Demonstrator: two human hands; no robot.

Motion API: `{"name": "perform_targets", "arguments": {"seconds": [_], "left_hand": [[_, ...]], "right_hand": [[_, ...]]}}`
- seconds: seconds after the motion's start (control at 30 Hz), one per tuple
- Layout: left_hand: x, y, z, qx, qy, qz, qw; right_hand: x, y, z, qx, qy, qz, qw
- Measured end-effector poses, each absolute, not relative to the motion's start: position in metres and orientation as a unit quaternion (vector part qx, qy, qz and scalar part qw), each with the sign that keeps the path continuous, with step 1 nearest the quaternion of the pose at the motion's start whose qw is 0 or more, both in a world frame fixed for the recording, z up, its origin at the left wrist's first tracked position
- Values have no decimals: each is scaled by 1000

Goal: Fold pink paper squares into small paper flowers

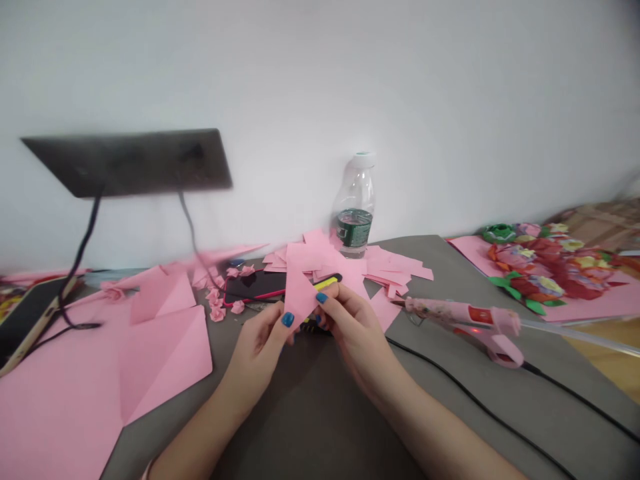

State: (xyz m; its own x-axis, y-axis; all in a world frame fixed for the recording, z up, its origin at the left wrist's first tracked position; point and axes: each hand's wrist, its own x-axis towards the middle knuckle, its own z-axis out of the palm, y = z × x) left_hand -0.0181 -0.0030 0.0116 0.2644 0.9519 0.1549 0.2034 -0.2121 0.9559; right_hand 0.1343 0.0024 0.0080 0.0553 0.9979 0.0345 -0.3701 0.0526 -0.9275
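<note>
Pink paper triangle (299, 293) stands upright, pinched between the fingertips of the left hand (257, 353) and the right hand (355, 340), both closed on it above a grey work surface (320, 427); a pink hot glue gun (465, 323) lies nearby on the right.

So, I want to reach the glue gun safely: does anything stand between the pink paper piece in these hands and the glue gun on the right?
Yes: the right hand holding the pink paper piece is on that side, and a loose pink paper scrap lies beyond it, beside the pink glue gun.
</note>
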Motion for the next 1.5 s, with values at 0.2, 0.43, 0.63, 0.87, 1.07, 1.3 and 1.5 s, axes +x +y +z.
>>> {"name": "perform_targets", "arguments": {"seconds": [0.2,0.43,0.63,0.87,1.07,1.3,1.5], "left_hand": [[-18,-4,8,650,466,395,452],[-19,-5,9,643,470,441,414],[-19,-6,9,653,462,444,403],[-19,-8,10,667,450,435,405],[-19,-9,11,667,455,444,388],[-19,-7,12,672,451,432,399],[-20,-6,12,682,473,423,363]], "right_hand": [[134,1,12,-410,-471,536,568],[132,-3,14,-361,-525,544,547],[130,-5,14,-369,-534,522,553],[131,-4,19,-372,-522,513,571],[131,-4,17,-372,-510,527,569],[133,-2,12,-388,-466,521,601],[134,0,12,-398,-463,515,602]]}}
